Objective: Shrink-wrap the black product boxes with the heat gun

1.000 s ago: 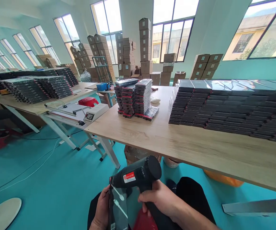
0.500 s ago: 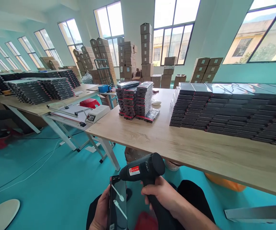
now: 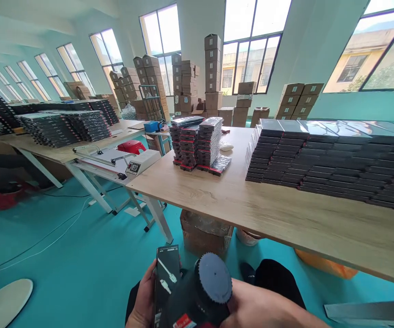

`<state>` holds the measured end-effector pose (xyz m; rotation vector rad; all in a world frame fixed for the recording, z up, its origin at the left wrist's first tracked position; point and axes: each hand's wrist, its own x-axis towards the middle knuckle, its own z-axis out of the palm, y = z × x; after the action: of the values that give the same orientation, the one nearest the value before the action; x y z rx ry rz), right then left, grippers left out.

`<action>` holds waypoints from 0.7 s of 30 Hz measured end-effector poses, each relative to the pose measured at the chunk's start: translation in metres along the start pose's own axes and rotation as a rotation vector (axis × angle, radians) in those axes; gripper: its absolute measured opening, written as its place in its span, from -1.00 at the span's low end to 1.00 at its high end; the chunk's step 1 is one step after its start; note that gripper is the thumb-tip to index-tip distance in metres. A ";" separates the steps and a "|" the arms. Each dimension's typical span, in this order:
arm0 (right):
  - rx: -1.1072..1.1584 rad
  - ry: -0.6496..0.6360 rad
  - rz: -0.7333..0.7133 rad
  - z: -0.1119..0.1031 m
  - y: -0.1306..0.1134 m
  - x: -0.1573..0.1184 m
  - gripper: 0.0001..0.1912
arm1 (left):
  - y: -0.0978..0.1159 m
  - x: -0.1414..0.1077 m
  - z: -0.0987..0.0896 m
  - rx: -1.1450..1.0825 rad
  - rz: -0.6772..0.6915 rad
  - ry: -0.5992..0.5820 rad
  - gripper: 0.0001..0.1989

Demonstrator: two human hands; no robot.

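Note:
My left hand (image 3: 144, 298) is closed round the left side of a slim black retail box (image 3: 167, 269) printed with a white cable. My right hand (image 3: 248, 303) grips a black heat gun (image 3: 215, 279), whose round ribbed rear end faces up toward me. The gun's nozzle is hidden behind its body, which covers the lower right of the box. Most of my right fingers are also hidden by the gun.
Before me a wooden table (image 3: 197, 191) holds small stacks of wrapped boxes (image 3: 197, 143) and a long pile of black boxes (image 3: 323, 159). An open carton (image 3: 205, 237) stands underneath. A sealing machine (image 3: 142, 163) is at left; cartons (image 3: 213, 64) line the windows.
The heat gun has swung from lying sideways above the box's top end to pointing down and away, lower over the box. The box's front now faces me more.

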<state>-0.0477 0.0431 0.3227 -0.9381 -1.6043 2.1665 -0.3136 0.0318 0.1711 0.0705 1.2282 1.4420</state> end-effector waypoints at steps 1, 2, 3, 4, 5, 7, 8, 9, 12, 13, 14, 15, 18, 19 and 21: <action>0.014 0.022 0.000 -0.002 0.001 0.003 -0.80 | -0.001 0.002 -0.002 0.000 0.020 0.016 -0.39; 0.036 0.059 0.028 -0.005 0.002 0.009 -0.81 | -0.002 0.003 -0.004 -0.003 0.021 0.020 -0.37; 0.074 0.130 0.049 -0.009 0.003 0.017 -0.81 | -0.004 0.004 -0.005 -0.010 0.009 0.009 -0.38; 0.132 0.241 0.018 -0.014 0.004 0.024 -0.76 | -0.005 0.004 -0.004 -0.018 -0.026 -0.022 -0.41; 0.139 0.290 0.006 -0.019 0.005 0.030 -0.73 | -0.005 0.004 -0.003 -0.027 -0.075 -0.065 -0.47; 0.143 0.322 -0.004 -0.029 0.009 0.035 -0.69 | -0.003 0.000 -0.001 -0.035 -0.175 -0.134 -0.55; 0.131 0.294 0.020 -0.032 0.012 0.033 -0.68 | -0.001 -0.001 0.000 -0.041 -0.221 -0.160 -0.55; 0.120 0.249 0.054 -0.035 0.017 0.028 -0.70 | 0.001 -0.002 0.000 -0.054 -0.257 -0.183 -0.53; 0.083 0.070 0.167 -0.034 0.034 0.005 -0.87 | 0.008 0.000 -0.004 -0.117 -0.260 -0.220 -0.50; 0.084 0.056 0.188 -0.031 0.038 -0.002 -0.93 | 0.010 0.003 -0.006 -0.147 -0.235 -0.207 -0.50; 0.105 0.082 0.197 -0.027 0.041 -0.008 -0.96 | 0.010 0.008 -0.010 -0.178 -0.193 -0.166 -0.51; 0.138 0.129 0.195 -0.023 0.042 -0.013 -0.95 | 0.011 0.014 -0.013 -0.208 -0.144 -0.108 -0.53; 0.263 0.198 0.155 -0.007 0.038 -0.021 -0.87 | 0.009 0.034 -0.024 -0.256 0.000 0.045 -0.54; 0.287 0.165 0.141 -0.003 0.035 -0.021 -0.82 | 0.007 0.041 -0.027 -0.240 0.043 0.064 -0.53; 0.294 0.071 0.126 0.004 0.031 -0.019 -0.78 | 0.005 0.051 -0.031 -0.139 0.117 0.015 -0.52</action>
<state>-0.0314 0.0190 0.3009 -1.0320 -1.1807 2.3413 -0.3537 0.0522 0.1316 0.0367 1.1485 1.6286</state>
